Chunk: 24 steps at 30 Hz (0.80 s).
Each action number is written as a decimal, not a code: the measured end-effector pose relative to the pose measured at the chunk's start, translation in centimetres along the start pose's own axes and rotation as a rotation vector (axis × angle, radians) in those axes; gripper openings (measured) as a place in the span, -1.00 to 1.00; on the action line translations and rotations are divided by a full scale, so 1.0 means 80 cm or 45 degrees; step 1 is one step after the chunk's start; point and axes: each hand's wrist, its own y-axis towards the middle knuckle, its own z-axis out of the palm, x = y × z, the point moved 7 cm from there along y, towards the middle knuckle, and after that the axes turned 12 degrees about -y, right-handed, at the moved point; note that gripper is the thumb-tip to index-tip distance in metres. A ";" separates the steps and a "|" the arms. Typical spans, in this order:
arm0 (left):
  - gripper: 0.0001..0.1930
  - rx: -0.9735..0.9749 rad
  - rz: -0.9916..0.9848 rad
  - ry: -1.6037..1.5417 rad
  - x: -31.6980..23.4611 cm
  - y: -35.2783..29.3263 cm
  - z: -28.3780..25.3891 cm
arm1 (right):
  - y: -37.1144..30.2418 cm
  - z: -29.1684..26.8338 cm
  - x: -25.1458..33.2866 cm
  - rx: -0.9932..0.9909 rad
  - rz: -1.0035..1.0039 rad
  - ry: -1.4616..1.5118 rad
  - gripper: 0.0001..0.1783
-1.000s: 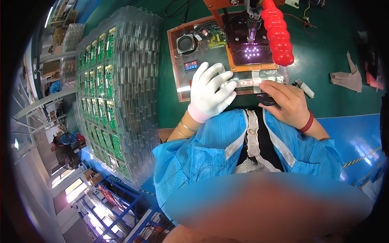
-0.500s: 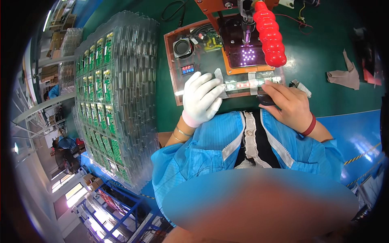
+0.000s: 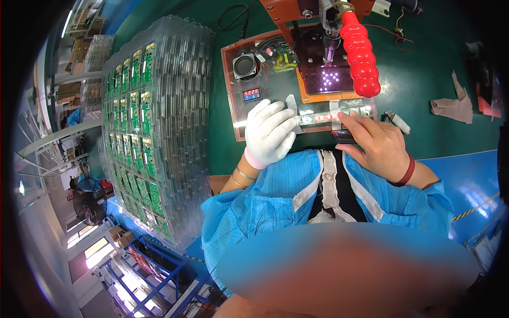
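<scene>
My left hand (image 3: 269, 132), in a white glove, rests at the front left of a clear-topped test fixture (image 3: 239, 119). Its fingers are slightly curved and hold nothing that I can see. Beside its fingertips a narrow light strip (image 3: 318, 117) with reddish glowing spots lies along the fixture's front, crossed by whitish tape. My bare right hand (image 3: 379, 146) touches the strip's right part with outstretched fingers, thumb apart. Between that thumb and the fingers sits a small dark object (image 3: 343, 137), partly hidden, its kind unclear.
A press with a red ribbed handle (image 3: 360, 55) stands behind the strip. On the fixture are a round speaker (image 3: 245, 67) and a small digital display (image 3: 252, 94). Tall clear trays (image 3: 183, 122) of green circuit boards rise at left. A beige cloth (image 3: 453, 103) lies at right.
My right fingers have shifted left along the strip, and more of its right end shows. The display's digits differ. My left hand keeps its place on the fixture.
</scene>
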 end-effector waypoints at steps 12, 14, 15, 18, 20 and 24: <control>-0.77 -0.048 0.001 -0.001 0.000 0.000 0.000 | -0.001 0.002 -0.005 0.016 0.076 0.096 -0.30; -0.78 -0.052 -0.003 0.010 -0.001 0.000 0.000 | -0.002 0.002 -0.005 0.002 0.079 0.109 -0.30; -0.78 -0.053 -0.005 0.016 -0.001 0.000 -0.001 | -0.002 0.001 -0.005 -0.005 0.080 0.116 -0.30; -0.78 -0.048 -0.009 0.020 -0.002 0.000 0.000 | -0.003 0.001 -0.005 -0.007 0.079 0.109 -0.30; -0.79 -0.044 -0.017 0.026 -0.002 0.000 0.000 | -0.003 0.000 -0.005 -0.007 0.074 0.104 -0.30; -0.79 -0.037 -0.015 0.021 -0.001 -0.001 0.001 | -0.004 0.001 -0.006 0.003 0.085 0.113 -0.30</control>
